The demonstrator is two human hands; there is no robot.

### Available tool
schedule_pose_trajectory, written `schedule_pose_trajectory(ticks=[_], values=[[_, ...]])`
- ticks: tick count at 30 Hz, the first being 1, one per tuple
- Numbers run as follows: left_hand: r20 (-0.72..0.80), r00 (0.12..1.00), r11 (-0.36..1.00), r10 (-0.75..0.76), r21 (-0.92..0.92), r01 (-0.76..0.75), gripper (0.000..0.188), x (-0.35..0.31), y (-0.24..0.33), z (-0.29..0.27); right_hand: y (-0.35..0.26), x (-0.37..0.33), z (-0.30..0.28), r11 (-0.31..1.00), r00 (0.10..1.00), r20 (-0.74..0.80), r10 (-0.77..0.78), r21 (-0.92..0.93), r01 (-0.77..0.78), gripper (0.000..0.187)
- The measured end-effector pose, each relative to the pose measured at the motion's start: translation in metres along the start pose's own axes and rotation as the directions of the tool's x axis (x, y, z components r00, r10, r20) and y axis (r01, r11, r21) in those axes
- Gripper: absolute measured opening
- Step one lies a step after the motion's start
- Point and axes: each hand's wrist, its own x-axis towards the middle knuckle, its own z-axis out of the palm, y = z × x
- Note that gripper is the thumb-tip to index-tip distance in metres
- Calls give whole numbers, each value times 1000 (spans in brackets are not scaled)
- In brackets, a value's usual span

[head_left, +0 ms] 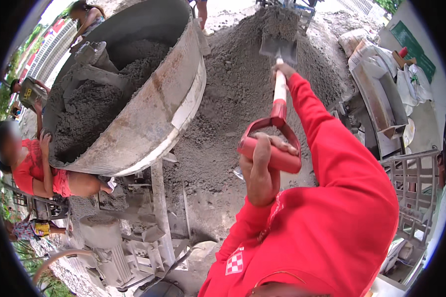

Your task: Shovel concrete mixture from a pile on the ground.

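Both of my hands are wrapped around a shovel [280, 90] with a pale shaft and a red D-shaped handle. My left hand [260, 173] is closed on the crossbar of that handle, close to my body. Farther out, my right hand [284, 71] grips the shaft just behind the metal blade [278, 48]. Grey sand-like material [279, 24] lies on and around the blade. The blade is at the top of a large grey pile [228, 74], and whether it is sunk in or lifted above it I cannot tell.
A big round mixer pan [148, 111] holding grey mix stands at left, with a motor [101, 235] and metal frame below. One person in red [27, 163] sits beside its rim; others are beyond. At right are a metal trough [379, 96], white sacks [371, 54] and a metal rack [414, 188].
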Motion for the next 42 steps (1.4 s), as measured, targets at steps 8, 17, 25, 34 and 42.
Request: schedule_pose_trajectory(ticks=[8, 17, 25, 34, 42], values=[[-611, 780, 990, -133, -118, 77, 18, -344, 80, -121, 387, -260, 65, 856, 824, -251, 509, 245, -455, 10], [-789, 579, 975, 206, 119, -185, 36, -625, 64, -84, 549, -485, 144, 648, 649, -41, 760, -28, -761, 13], [-900, 355, 941, 252, 142, -307, 28, -408, 28, -155, 499, -384, 246, 702, 699, 91, 709, 5, -712, 23], [-658, 676, 937, 333, 149, -316, 27, -315, 92, -136, 437, -329, 283, 749, 758, 179, 628, 128, -651, 9], [-552, 753, 932, 358, 156, -328, 27, -209, 35, -263, 475, -162, 276, 897, 845, 310, 435, -227, -379, 14]])
